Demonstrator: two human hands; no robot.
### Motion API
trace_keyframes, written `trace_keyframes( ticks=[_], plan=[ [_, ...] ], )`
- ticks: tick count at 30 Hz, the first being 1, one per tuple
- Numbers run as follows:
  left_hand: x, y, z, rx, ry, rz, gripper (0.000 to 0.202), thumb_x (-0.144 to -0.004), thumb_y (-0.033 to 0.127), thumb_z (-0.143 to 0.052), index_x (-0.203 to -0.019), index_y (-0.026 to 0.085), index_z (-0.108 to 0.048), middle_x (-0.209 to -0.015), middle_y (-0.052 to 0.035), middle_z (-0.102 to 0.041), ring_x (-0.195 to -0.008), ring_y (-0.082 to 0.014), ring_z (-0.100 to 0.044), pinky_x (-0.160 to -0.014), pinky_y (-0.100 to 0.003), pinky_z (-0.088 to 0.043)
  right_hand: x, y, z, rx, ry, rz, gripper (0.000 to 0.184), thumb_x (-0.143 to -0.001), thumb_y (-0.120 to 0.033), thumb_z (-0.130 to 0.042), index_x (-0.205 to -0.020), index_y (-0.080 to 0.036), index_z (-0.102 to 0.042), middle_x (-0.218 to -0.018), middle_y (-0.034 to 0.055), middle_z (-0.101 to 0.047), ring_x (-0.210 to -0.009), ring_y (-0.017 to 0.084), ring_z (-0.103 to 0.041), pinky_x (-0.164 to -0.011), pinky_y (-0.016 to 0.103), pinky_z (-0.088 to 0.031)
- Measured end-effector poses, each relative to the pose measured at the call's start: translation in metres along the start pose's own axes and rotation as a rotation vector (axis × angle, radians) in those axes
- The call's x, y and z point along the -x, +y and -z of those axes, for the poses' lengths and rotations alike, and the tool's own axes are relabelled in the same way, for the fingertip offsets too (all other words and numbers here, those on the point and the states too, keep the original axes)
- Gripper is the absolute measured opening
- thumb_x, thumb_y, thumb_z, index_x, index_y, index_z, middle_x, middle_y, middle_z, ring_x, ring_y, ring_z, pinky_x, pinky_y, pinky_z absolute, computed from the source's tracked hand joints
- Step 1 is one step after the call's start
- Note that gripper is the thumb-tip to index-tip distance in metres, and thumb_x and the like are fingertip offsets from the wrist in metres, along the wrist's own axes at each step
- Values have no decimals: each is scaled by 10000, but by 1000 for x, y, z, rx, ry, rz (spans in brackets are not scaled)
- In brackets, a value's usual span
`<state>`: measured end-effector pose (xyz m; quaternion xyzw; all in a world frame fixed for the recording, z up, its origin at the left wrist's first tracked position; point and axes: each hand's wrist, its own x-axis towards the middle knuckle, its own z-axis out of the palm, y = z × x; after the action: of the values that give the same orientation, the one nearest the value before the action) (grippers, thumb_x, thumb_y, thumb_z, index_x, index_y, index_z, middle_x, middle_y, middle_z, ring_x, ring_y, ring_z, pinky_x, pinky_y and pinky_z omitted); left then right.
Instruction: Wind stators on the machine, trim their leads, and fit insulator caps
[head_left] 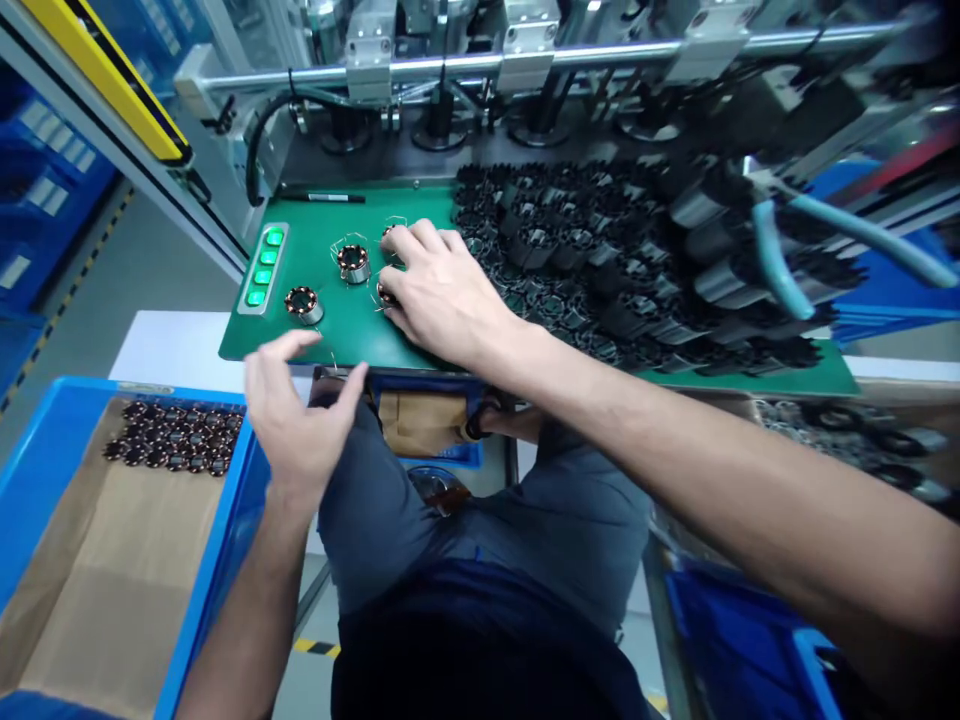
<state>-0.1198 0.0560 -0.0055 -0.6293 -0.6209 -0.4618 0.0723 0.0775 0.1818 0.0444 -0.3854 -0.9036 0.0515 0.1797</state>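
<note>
On the green work surface (337, 340), my right hand (442, 290) is palm down with its fingers curled around small copper-wound motor stators. One wound stator (386, 294) shows at its thumb side; another is mostly hidden under the fingertips. Just left of them stand two more stators, one with thin wires sticking up (352, 264) and one nearer the front edge (303, 305). My left hand (296, 410) hovers in front of that edge, thumb and fingers spread, holding nothing. Its fingertips are close to the nearest stator.
Black stator cores (555, 250) are stacked across the right side, with blue-handled pliers (780, 260) above them. A panel of green-lit buttons (262, 270) and a black pen (322, 198) lie left. A blue bin (45, 440) at lower left holds rows of wound stators (180, 437). Machine bars run behind.
</note>
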Motion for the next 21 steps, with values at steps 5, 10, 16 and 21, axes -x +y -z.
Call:
trace_keyframes(
  ticks=[5, 10, 16, 21],
  plan=[
    [44, 40, 10, 389, -182, 175, 567, -923, 253, -991, -1446, 239, -774, -1336, -59, -900, -1176, -245, -898, -1011, -355, -730, 79, -38, 38, -329, 21, 71, 101, -1156, -246, -729, -1089, -218, -800, -1680, 232, -718, -1546, 462, -659, -1214, 706, -615],
    [66, 63, 21, 467, -291, 157, 434, -921, 351, -1021, -1314, 264, -860, -1160, -31, -927, -973, -243, -902, -879, -353, -751, 154, -41, 58, -893, 43, -221, 313, -1067, -477, -941, -1268, -270, -819, -1551, 169, -812, -1438, 386, -779, -1166, 553, -698],
    [69, 80, 1, 644, -464, 63, 483, -944, 409, -1052, -1347, 275, -821, -1058, -22, -885, -875, -204, -810, -792, -357, -694, 195, -25, 45, -1609, -204, -694, 588, -1076, -591, -945, -1498, -254, -712, -1232, 98, -908, -1097, 230, -899, -980, 327, -731],
    [54, 74, 3, 582, -401, -205, 443, -956, 329, -1081, -1336, 358, -854, -1304, -15, -853, -1140, -222, -857, -975, -387, -768, 206, -16, 55, -1582, -174, -749, 405, -1051, -406, -1007, -1355, -208, -827, -1076, 47, -887, -928, 149, -847, -891, 240, -714]
  ],
)
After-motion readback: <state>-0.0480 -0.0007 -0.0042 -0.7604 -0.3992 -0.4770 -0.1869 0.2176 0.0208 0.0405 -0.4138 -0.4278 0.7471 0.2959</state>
